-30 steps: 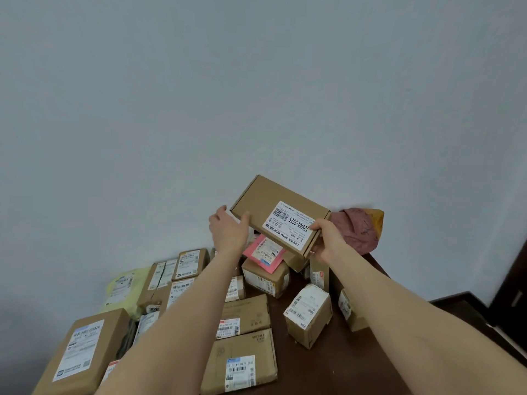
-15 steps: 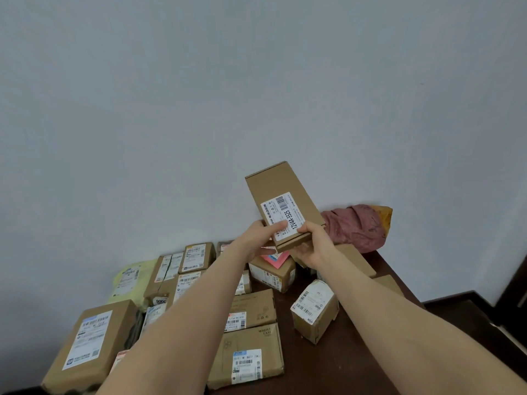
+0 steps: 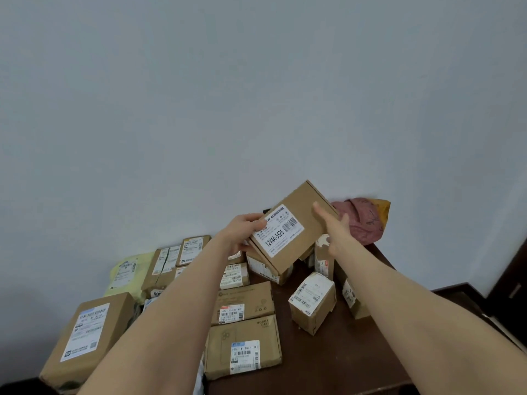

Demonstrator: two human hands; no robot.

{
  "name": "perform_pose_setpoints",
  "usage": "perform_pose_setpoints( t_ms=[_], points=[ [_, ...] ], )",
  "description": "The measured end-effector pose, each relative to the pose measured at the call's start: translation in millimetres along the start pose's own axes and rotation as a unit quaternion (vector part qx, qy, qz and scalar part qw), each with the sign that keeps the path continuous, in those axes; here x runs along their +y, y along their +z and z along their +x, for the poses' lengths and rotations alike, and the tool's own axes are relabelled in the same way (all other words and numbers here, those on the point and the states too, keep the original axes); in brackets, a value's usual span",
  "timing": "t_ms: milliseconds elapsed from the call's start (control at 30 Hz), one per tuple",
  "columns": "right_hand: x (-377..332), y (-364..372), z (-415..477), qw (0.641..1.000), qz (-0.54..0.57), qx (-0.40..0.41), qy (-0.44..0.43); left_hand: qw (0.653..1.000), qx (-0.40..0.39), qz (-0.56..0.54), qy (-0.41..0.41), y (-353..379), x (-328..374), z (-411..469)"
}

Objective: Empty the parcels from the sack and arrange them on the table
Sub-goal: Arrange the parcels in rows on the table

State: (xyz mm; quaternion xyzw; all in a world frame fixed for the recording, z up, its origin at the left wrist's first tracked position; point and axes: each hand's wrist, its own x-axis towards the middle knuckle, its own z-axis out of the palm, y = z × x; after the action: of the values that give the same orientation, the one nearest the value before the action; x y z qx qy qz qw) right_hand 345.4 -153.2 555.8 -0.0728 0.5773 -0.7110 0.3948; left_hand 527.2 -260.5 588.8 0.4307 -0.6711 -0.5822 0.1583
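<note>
The left hand (image 3: 245, 232) and right hand (image 3: 334, 230) are pinching just the edges of the flat brown cardboard box (image 3: 288, 238), so it is in danger of slipping onto the little brown boxes (image 3: 263, 268) below.

The held box (image 3: 293, 232) hides part of the sack (image 3: 362, 223).
</note>
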Motion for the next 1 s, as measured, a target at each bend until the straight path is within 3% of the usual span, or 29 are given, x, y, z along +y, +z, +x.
perform_pose_setpoints(
  t_ms=[100, 267, 367, 467, 600, 767, 867, 1000],
  points=[
    [1, -9, 3, 0.998, -0.028, 0.034, -0.049, 1.000, -0.022, 0.021, 0.001, -4, -4, -1],
    [11, -18, -1, 0.985, -0.153, 0.016, -0.076, 0.999, -0.041, 0.025, -0.006, -12, -9, -2],
    [13, -20, -2, 0.982, -0.169, -0.001, -0.078, 0.999, -0.043, 0.023, -0.009, -16, -10, -2],
    [19, -22, -6, 0.993, -0.105, -0.043, -0.033, 0.999, 0.020, -0.035, 0.002, -13, -13, -4],
    [35, -15, -14, 0.997, -0.046, -0.051, 0.020, 0.977, 0.194, -0.081, -0.029, -5, -31, 1],
    [54, -6, -21, 0.997, -0.033, -0.033, 0.053, 0.973, 0.204, -0.073, -0.075, 9, -50, -11],
    [70, -9, -20, 0.988, -0.148, -0.033, 0.039, 0.974, 0.201, -0.074, -0.079, 8, -69, -17],
    [91, -17, -24, 0.941, -0.325, -0.092, 0.026, 0.966, 0.201, -0.061, -0.148, 2, -100, -35]
  ],
)
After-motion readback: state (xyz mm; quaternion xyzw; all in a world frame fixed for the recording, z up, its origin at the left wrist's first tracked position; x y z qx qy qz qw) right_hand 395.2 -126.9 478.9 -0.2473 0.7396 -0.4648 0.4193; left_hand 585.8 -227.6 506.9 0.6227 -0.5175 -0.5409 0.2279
